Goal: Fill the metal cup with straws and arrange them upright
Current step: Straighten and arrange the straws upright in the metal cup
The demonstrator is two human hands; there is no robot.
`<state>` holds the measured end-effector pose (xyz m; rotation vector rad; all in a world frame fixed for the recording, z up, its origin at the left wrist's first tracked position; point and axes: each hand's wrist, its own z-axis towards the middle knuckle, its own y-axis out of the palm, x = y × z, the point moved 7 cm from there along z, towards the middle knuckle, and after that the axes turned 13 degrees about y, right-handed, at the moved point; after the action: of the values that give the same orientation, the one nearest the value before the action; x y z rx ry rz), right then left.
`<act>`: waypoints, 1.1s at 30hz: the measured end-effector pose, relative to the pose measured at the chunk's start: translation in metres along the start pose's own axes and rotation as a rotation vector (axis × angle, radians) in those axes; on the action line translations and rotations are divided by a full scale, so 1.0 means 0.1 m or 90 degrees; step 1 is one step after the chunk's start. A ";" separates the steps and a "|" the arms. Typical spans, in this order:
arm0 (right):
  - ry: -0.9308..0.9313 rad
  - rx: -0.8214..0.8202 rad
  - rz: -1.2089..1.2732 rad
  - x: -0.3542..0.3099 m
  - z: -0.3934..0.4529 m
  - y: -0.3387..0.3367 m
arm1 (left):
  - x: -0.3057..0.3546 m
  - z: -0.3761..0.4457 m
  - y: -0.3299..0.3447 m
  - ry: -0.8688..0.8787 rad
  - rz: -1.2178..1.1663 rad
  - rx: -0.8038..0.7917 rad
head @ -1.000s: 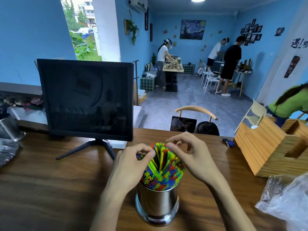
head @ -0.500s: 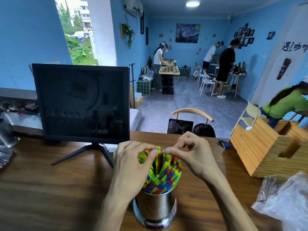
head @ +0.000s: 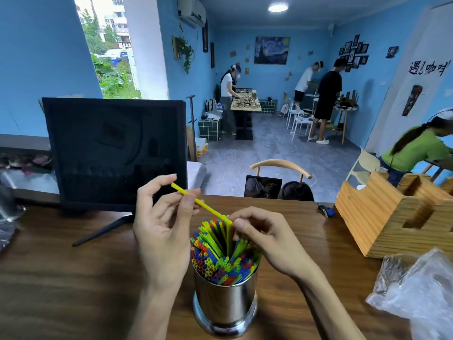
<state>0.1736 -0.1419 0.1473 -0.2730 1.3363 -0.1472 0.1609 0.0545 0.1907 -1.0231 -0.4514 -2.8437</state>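
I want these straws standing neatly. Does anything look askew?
Yes: one yellow straw is bent over, its top angled up-left out of the bundle in the metal cup. The left hand pinches it; the right hand grips the bend.

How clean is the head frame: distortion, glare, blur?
Head view: wide-angle bend on the wooden organizer; glare streaks on the metal cup; plastic bag soft at the corner; both hands and the yellow straw sharp; monitor dark, faint reflections.

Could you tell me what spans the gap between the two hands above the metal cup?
In the head view, a yellow straw runs from the left hand to the right hand.
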 end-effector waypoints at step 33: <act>-0.043 0.167 -0.136 0.09 0.05 0.00 | -0.54 -0.35 0.17 -0.116 0.338 -0.486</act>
<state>0.1809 -0.1440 0.1399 -0.1961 1.2039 -0.4856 0.1842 0.0268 0.1354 -1.2491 0.8443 -2.4301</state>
